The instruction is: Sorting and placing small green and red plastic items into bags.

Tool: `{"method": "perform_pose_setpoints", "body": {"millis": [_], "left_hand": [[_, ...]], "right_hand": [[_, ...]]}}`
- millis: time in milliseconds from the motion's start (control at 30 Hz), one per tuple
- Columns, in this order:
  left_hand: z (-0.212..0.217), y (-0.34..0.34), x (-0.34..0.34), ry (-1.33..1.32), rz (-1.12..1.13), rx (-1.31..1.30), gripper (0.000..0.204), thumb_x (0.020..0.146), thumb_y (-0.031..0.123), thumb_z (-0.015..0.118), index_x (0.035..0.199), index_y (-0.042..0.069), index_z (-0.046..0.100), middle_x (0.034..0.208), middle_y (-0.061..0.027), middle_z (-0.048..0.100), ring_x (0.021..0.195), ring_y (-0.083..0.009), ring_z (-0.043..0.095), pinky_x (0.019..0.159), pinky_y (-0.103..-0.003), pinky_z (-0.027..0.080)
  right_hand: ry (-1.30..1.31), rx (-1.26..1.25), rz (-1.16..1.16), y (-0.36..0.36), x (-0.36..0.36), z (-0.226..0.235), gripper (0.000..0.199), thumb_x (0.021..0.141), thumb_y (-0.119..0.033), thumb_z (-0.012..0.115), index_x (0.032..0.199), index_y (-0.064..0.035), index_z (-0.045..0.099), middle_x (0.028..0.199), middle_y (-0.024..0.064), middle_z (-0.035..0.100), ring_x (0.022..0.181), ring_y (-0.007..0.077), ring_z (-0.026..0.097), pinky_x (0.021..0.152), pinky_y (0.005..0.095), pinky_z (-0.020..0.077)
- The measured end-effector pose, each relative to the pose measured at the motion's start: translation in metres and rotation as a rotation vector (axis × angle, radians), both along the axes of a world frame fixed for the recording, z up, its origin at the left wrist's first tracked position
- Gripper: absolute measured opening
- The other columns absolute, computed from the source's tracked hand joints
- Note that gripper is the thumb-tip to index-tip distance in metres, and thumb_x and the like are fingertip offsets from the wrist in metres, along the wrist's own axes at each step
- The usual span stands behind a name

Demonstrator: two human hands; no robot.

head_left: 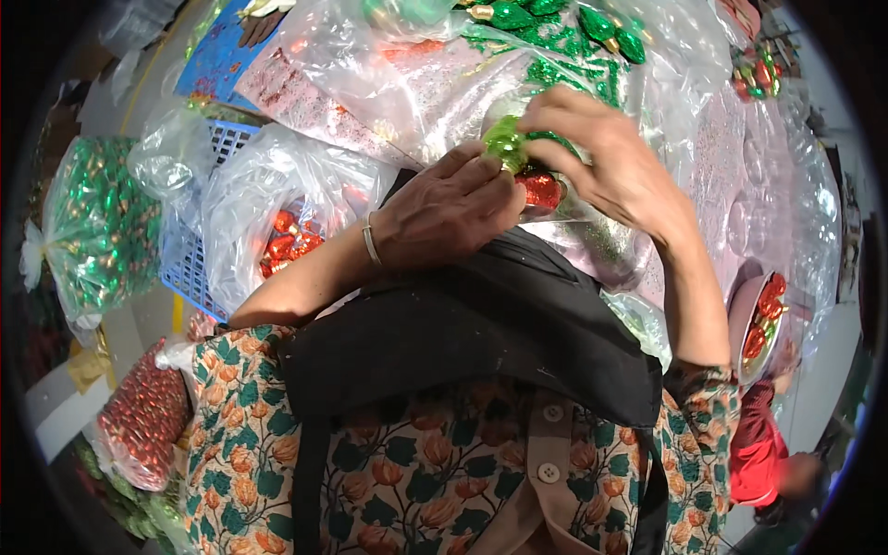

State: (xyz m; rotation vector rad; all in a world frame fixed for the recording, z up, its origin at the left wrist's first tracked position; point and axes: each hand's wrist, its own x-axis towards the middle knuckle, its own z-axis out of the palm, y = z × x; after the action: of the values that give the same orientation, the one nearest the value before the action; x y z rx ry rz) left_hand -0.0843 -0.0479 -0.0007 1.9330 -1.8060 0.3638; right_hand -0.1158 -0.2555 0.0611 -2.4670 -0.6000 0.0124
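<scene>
The left hand (453, 211) pinches a shiny light green ornament (504, 146) just beyond the black apron (462, 338), near a red ornament (542, 192). The right hand (606, 157) curls its fingers beside them, its grip unclear. Leftward, a clear bag (242, 190) partly covers a blue basket (185, 264).

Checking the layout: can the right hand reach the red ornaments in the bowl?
Probably yes: the red ornaments look uncovered, near the right forearm. But the right hand is at a light green ornament.
</scene>
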Motion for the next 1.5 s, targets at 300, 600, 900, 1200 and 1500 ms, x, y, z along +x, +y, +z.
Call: {"method": "perform_pose_setpoints", "body": {"millis": [300,600,900,1200,1500], "left_hand": [[0.021,-0.022,0.006,0.035,0.084,0.286,0.021,0.075,0.008,0.057,0.096,0.005,0.058,0.098,-0.0112,0.056,0.104,-0.0276,0.052,0.1,-0.051,0.029],[0.027,-0.028,0.043,-0.078,0.026,0.315,0.028,0.074,0.0,0.062,0.101,0.001,0.056,0.115,-0.0151,0.054,0.115,-0.0348,0.045,0.097,-0.042,0.034],[0.055,-0.07,0.027,-0.069,0.027,0.192,0.033,0.076,0.003,0.065,0.108,0.002,0.059,0.123,-0.0161,0.051,0.12,-0.0343,0.043,0.098,-0.041,0.035],[0.009,0.109,0.069,0.129,0.865,-0.294,0.012,0.082,0.007,0.062,0.087,-0.003,0.06,0.083,-0.0122,0.063,0.073,-0.0184,0.057,0.069,-0.029,0.046],[-0.301,0.343,-0.011,0.743,1.286,0.147,0.028,0.081,0.022,0.061,0.1,0.002,0.061,0.099,-0.0143,0.062,0.086,-0.0261,0.06,0.076,-0.036,0.047]], "right_hand": [[0.133,0.099,-0.045,-0.006,-0.024,-0.043,0.037,0.074,-0.01,0.06,0.111,-0.0106,0.053,0.092,0.0181,0.059,0.082,0.0353,0.058,0.07,0.0376,0.0468],[-0.364,0.707,-1.798,-0.078,-0.348,-0.166,0.013,0.089,-0.011,0.054,0.088,-0.0003,0.061,0.08,0.0049,0.061,0.068,0.0101,0.055,0.061,0.0238,0.0472],[0.912,-0.704,-1.529,-0.187,-0.535,-0.294,0.038,0.086,-0.035,0.046,0.103,-0.005,0.062,0.099,0.0199,0.062,0.093,0.035,0.059,0.082,0.0452,0.0458],[0.829,-0.489,-1.752,-0.172,-0.471,-0.177,0.049,0.069,-0.041,0.056,0.094,0.0015,0.058,0.088,0.0276,0.06,0.086,0.0393,0.06,0.077,0.0472,0.0442],[-0.023,-0.145,-0.855,-0.143,-0.05,-0.073,0.035,0.077,-0.029,0.063,0.087,0.0039,0.057,0.069,0.0186,0.053,0.057,0.0239,0.048,0.056,0.0365,0.0398]]}}
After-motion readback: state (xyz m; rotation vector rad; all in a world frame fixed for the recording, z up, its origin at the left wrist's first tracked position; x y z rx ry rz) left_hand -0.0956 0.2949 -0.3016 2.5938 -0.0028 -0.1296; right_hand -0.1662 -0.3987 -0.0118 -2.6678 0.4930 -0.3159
